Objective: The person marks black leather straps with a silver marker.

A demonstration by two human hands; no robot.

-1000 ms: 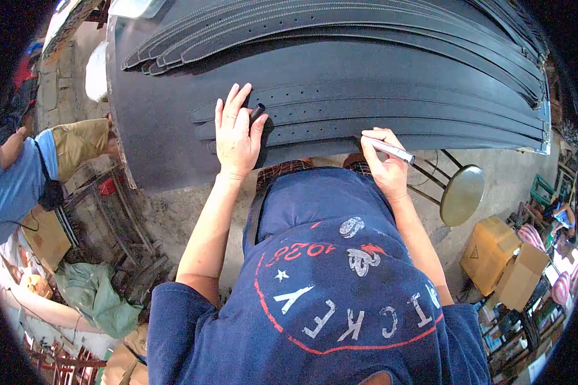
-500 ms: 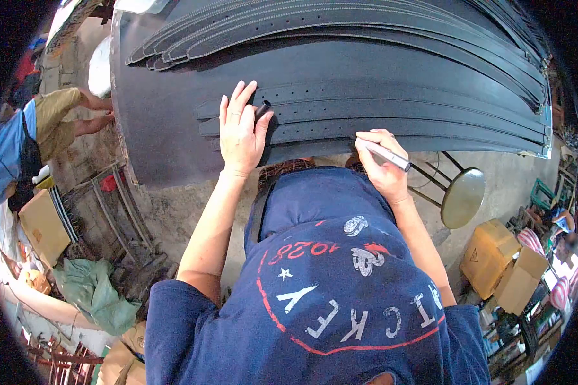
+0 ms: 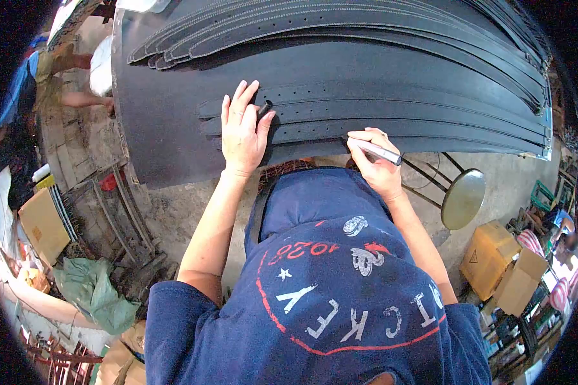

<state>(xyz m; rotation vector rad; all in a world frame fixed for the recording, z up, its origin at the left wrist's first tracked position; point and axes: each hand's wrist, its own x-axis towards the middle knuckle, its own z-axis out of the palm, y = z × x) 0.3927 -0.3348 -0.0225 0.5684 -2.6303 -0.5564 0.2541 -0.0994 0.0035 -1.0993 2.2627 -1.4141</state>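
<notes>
Several black straps point(image 3: 379, 115) with small holes lie side by side in front of us, along the near edge of the bench point(image 3: 154, 128), whose top is dark and smooth. Our left hand point(image 3: 243, 138) rests over their left ends, and its grip is closed on a small black cap point(image 3: 264, 108). Our right hand point(image 3: 379, 163) has its grip clamped on a silver marker point(image 3: 385, 154), with the tip near the closest strap; whether it touches, we cannot tell. Farther across the bench we see a pile of stitched straps point(image 3: 289, 29). A round stool point(image 3: 462, 199) stands at the right on the grey floor point(image 3: 504, 176), and beyond it are cardboard boxes point(image 3: 488, 256). At our left we find a wooden frame point(image 3: 112, 212), a crumpled green sheet point(image 3: 93, 292) and the legs of another person point(image 3: 83, 99).
</notes>
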